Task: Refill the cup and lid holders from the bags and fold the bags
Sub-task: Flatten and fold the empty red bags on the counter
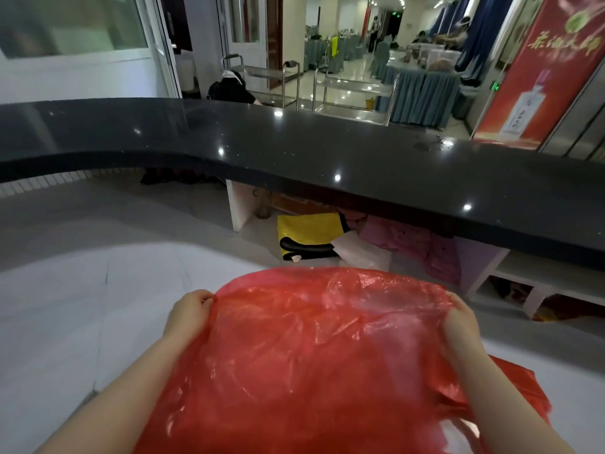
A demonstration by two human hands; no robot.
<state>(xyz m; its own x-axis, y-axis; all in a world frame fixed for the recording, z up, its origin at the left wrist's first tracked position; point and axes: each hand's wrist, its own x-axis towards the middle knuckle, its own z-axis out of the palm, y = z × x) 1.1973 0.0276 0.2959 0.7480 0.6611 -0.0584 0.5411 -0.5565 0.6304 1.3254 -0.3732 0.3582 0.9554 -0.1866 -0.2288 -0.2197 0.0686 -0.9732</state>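
A large red translucent plastic bag [327, 348] is spread flat and held up in front of me, filling the lower middle of the view. My left hand [191, 311] pinches its upper left edge. My right hand [463, 326] grips its upper right edge, fingers curled over the plastic. The bag's lower part runs out of the frame at the bottom. No cups, lids or holders are in view.
A long black counter [294, 149] curves across the middle. Under it lie a yellow-and-black bag [307, 235], clear plastic [360, 252] and pink bags [422, 247] beside white shelving [523, 276]. A light floor [82, 290] spreads to the left. Steel trolleys and draped tables stand beyond.
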